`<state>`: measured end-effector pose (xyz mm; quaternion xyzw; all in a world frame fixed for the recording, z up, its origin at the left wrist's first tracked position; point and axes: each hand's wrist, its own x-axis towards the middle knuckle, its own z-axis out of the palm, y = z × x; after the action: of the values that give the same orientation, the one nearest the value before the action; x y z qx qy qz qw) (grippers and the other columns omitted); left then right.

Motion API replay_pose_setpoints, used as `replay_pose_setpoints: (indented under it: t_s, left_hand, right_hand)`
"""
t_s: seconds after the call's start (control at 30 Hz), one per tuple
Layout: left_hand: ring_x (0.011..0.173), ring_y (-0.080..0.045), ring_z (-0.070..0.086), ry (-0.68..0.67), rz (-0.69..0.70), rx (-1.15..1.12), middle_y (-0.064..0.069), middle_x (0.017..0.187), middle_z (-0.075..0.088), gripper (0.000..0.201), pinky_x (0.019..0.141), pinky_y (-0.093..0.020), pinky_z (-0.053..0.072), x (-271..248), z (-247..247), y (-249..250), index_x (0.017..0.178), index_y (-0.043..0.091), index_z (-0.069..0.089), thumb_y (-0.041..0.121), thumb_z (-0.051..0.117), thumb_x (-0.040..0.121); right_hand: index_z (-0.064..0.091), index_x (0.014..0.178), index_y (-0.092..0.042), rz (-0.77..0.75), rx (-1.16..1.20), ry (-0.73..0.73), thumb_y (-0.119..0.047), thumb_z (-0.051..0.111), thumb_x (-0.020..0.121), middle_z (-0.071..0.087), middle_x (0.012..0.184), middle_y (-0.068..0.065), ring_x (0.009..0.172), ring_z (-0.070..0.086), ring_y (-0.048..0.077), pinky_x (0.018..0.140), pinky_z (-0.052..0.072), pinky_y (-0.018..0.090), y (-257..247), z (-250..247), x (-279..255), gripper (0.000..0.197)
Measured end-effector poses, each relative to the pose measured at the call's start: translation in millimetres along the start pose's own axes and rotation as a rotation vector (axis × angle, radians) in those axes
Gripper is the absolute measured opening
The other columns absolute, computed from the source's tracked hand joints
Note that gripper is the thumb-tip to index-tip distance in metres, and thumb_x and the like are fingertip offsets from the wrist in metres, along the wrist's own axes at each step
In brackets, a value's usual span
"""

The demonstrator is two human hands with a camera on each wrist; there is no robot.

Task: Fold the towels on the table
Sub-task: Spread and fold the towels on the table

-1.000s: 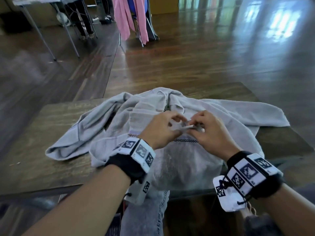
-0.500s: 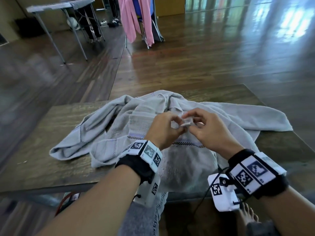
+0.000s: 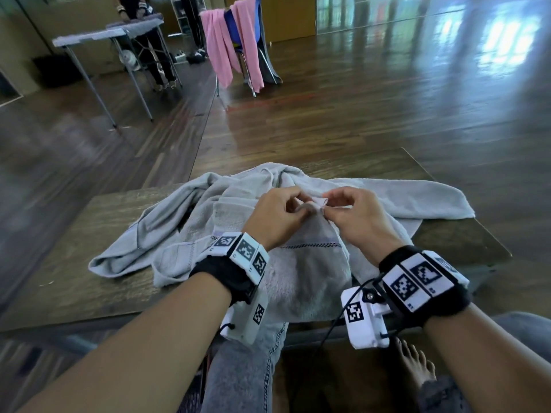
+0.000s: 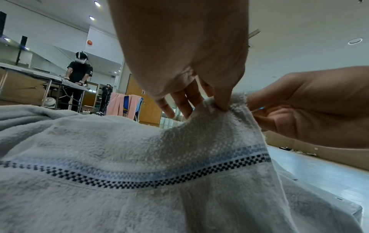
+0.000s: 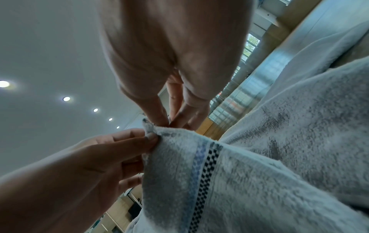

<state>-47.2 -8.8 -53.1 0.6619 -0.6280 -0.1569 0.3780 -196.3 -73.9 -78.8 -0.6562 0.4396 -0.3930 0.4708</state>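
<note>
A crumpled pale grey towel (image 3: pixel 301 269) with a dark checkered band (image 4: pixel 139 181) lies across the wooden table (image 3: pixel 74 287), its near part hanging over the front edge. Both hands meet above the towel's middle. My left hand (image 3: pixel 278 217) pinches a raised corner of the towel (image 4: pixel 223 102) between thumb and forefinger. My right hand (image 3: pixel 354 214) pinches the same corner (image 5: pixel 159 130) from the other side, thumb against fingertips. The corner stands lifted above the rest of the cloth.
Beyond the table's far edge lies shiny wooden floor (image 3: pixel 387 99). A blue chair draped with pink towels (image 3: pixel 235 43) stands at the back. A folding table (image 3: pixel 98 40) with another person behind it is at the back left. My knees and bare foot (image 3: pixel 417 365) are under the table.
Both hands have risen slightly, lifting the pinched towel corner higher off the heap. The head view has tilted up, showing more of the room.
</note>
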Motion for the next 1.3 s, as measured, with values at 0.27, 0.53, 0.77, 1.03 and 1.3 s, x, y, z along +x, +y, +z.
replay_pose_setpoints:
  t_s: [0.27, 0.53, 0.77, 1.03, 1.3]
  left_hand:
    - [0.052, -0.008, 0.042, 0.062, -0.036, -0.060, 0.002, 0.056, 0.052, 0.015, 0.055, -0.019, 0.034, -8, -6, 2, 0.088, 0.012, 0.071, 0.027, 0.073, 0.087]
    - [0.065, -0.014, 0.058, 0.096, -0.055, -0.112, -0.014, 0.074, 0.070, 0.013, 0.067, -0.028, 0.050, -3, 7, 15, 0.083, 0.013, 0.073, 0.025, 0.075, 0.085]
    - [0.069, -0.011, 0.061, 0.094, -0.079, -0.185, -0.010, 0.078, 0.072, 0.014, 0.068, -0.022, 0.051, -1, 15, 14, 0.082, 0.009, 0.073, 0.023, 0.074, 0.085]
    - [0.062, -0.008, 0.060, 0.094, -0.059, -0.223, 0.000, 0.071, 0.069, 0.020, 0.059, -0.020, 0.048, 2, 20, 15, 0.077, 0.011, 0.072, 0.030, 0.077, 0.082]
    - [0.090, -0.012, 0.066, -0.087, -0.018, -0.019, 0.000, 0.094, 0.073, 0.029, 0.085, -0.033, 0.052, 9, 7, 6, 0.078, 0.011, 0.077, 0.039, 0.074, 0.085]
  right_hand:
    - [0.074, 0.096, -0.009, 0.028, 0.099, -0.003, -0.003, 0.076, 0.085, 0.070, 0.088, 0.004, 0.086, 0.066, 0.013, 0.086, 0.059, 0.031, -10, -18, -18, 0.012]
    - [0.073, 0.099, -0.007, 0.030, 0.094, -0.034, 0.000, 0.073, 0.088, 0.072, 0.094, 0.012, 0.083, 0.068, 0.019, 0.090, 0.059, 0.046, -13, -22, -26, 0.014]
    - [0.072, 0.101, -0.004, 0.012, 0.084, -0.042, 0.002, 0.069, 0.091, 0.075, 0.095, 0.017, 0.094, 0.072, 0.035, 0.090, 0.058, 0.050, -10, -26, -22, 0.013]
    - [0.074, 0.093, -0.015, -0.060, 0.023, -0.001, -0.024, 0.079, 0.086, 0.073, 0.083, 0.002, 0.079, 0.069, 0.017, 0.084, 0.060, 0.039, -8, -23, -18, 0.013]
    - [0.072, 0.088, -0.019, -0.107, -0.020, -0.022, -0.012, 0.073, 0.091, 0.066, 0.074, -0.006, 0.066, 0.060, 0.004, 0.069, 0.049, 0.022, -6, -23, -11, 0.008]
